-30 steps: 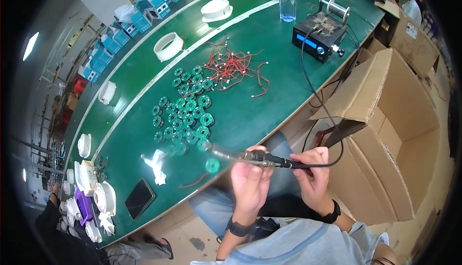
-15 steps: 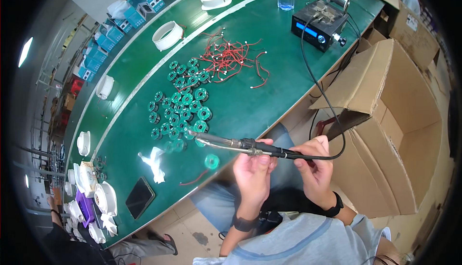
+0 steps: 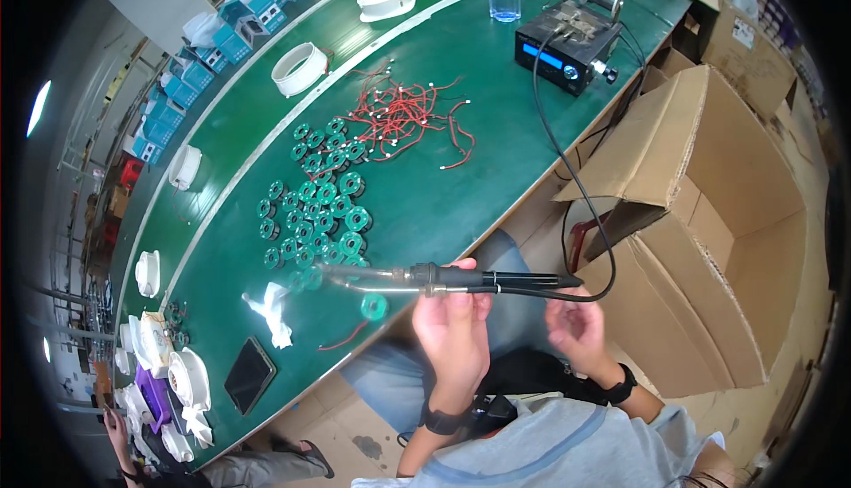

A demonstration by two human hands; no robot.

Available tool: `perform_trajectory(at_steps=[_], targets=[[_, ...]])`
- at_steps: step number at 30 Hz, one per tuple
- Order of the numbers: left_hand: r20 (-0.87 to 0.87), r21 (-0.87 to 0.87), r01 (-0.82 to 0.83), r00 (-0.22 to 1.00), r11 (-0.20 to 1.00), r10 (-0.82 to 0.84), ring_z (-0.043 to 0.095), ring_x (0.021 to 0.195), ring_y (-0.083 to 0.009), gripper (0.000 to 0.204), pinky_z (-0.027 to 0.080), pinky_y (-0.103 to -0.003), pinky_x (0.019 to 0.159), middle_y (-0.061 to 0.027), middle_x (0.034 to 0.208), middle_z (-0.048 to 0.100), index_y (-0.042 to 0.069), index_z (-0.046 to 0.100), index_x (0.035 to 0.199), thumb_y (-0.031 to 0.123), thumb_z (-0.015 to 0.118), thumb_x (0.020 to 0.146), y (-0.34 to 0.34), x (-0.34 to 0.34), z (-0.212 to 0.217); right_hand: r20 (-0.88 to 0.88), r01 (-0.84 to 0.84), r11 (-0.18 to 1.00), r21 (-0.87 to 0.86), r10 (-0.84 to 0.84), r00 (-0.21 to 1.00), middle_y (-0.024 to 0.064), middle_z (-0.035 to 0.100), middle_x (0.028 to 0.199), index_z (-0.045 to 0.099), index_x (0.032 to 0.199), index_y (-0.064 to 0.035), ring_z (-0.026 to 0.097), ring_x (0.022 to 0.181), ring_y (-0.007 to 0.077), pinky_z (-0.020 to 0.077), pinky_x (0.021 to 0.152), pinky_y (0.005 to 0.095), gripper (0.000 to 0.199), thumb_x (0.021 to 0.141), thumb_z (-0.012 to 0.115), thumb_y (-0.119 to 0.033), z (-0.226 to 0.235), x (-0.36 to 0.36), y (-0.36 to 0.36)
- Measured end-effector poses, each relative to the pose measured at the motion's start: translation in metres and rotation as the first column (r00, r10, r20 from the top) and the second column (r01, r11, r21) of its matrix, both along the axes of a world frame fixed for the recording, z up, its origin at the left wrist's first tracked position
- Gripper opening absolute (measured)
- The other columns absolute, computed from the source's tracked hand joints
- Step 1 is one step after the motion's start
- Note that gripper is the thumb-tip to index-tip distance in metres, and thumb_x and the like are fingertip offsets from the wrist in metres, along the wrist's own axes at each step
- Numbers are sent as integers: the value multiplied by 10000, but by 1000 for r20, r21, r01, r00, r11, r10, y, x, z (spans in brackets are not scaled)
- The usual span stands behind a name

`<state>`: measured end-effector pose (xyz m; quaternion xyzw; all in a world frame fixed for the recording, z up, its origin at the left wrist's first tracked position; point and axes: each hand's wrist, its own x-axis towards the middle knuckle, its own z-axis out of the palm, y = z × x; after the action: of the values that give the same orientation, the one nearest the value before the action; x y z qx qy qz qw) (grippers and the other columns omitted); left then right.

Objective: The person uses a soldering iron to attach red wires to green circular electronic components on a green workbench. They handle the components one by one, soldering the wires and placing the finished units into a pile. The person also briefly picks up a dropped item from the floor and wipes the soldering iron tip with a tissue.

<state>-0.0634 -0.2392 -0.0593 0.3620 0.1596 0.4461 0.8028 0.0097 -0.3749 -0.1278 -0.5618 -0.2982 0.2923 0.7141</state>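
Soldering iron [image 3: 461, 279], black-handled w/ metal tip, now level; left hand [image 3: 452, 324] fingers grip it. Right hand [image 3: 576, 324] fingers half-curled, empty, below cord end. Green ring coil [image 3: 374, 307] on green counter [image 3: 425, 204], just left of fingers.

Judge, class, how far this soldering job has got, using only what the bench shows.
Done: nothing clearly; no ring visibly carries a wire. In hand: the left hand grips the soldering iron, its tip over one green ring lying apart; the right hand is at the cord end. Left: the cluster of green rings and the pile of red wires look untouched.
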Motion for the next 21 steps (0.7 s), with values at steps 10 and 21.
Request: perform_trajectory(at_steps=[10,21], targets=[[-14,-98,165,986,981,-167,482,983,-196,292,379,-340,853,-128,1088,477,-49,453,1062,135,482,838,-13,-9,1,72,-36,937,346,12,997,89,550,927,492,986,-4,547,809,126,433,685,233,394,648,688,-54,51,5,70],[-265,-188,249,918,950,-294,458,1021,-196,527,357,-312,873,-127,1119,450,-41,297,1229,307,381,843,-14,-11,1,274,-15,944,330,-81,958,62,537,790,487,884,-13,536,699,113,427,621,219,325,646,703,-61,50,14,79]])
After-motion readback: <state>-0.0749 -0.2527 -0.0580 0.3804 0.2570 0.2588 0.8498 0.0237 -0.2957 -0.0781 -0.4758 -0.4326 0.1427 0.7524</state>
